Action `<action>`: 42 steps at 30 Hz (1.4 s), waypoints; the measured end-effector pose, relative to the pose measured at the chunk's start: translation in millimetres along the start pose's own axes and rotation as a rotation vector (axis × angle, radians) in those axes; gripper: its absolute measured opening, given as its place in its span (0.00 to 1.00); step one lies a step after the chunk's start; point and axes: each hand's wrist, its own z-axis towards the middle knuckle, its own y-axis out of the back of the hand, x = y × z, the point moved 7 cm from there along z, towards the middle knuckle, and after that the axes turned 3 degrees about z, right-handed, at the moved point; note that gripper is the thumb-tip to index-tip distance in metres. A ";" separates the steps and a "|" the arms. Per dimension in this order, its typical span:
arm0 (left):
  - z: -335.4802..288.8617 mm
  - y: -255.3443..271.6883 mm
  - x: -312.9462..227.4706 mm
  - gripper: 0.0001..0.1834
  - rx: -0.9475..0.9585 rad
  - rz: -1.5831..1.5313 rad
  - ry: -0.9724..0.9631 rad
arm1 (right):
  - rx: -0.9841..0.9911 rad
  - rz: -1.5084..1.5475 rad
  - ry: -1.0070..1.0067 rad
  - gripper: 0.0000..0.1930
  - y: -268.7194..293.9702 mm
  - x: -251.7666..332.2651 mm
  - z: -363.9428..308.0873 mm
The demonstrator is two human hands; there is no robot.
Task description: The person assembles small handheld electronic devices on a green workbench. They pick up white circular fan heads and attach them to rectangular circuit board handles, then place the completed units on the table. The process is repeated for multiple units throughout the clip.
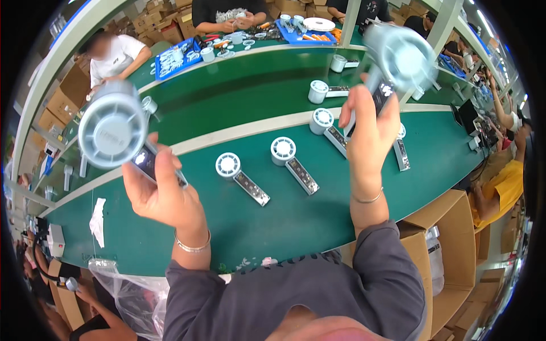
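Raised on the left, a light grey-blue handheld fan [112,133] is gripped by its handle in my left hand [168,193]. Its round grille faces me, and a small lit display glows on the handle. My right hand [369,125] holds up a second handheld fan [405,57], its head smeared by motion and its display lit too. Below and between my hands, a fan with an exposed circuit board in its handle [247,184] lies on the green bench, with a similar fan [301,173] beside it. Two more, one fan [323,120] and another [401,153], lie near my right forearm.
Beyond the bench runs a green conveyor [239,94] carrying fans, including one fan [319,91]. Co-workers sit across it near blue trays [175,58]. An open cardboard box [449,256] stands right, a clear plastic bag [128,290] hangs left, and white paper [98,221] lies on the bench.
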 end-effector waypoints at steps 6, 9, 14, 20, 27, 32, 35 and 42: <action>-6.5 9.1 -13.5 0.09 -0.006 0.059 -0.221 | -0.095 0.078 0.109 0.15 9.3 2.9 -17.8; -6.8 23.8 -35.5 0.16 -0.019 -0.127 -0.358 | -0.108 0.406 1.082 0.27 38.5 61.5 -66.9; -18.9 46.1 -54.7 0.22 0.053 -0.429 -0.396 | -0.140 0.382 0.454 0.19 34.5 55.2 -49.5; -18.0 29.7 -17.9 0.24 0.180 0.251 -0.142 | -0.020 0.440 0.636 0.26 44.5 45.7 -58.9; -12.2 4.7 -9.9 0.15 0.153 0.133 -0.162 | -0.064 0.048 0.251 0.27 8.1 38.1 -39.2; -10.6 -2.6 32.4 0.20 0.112 0.018 0.117 | -0.047 0.059 0.223 0.21 1.0 34.3 -38.7; -14.1 -15.5 65.7 0.24 0.152 -0.098 0.326 | 0.026 0.383 0.214 0.24 7.9 32.7 -41.7; -14.7 6.6 36.0 0.22 0.072 0.112 0.049 | -0.011 0.158 0.618 0.20 22.7 47.2 -49.5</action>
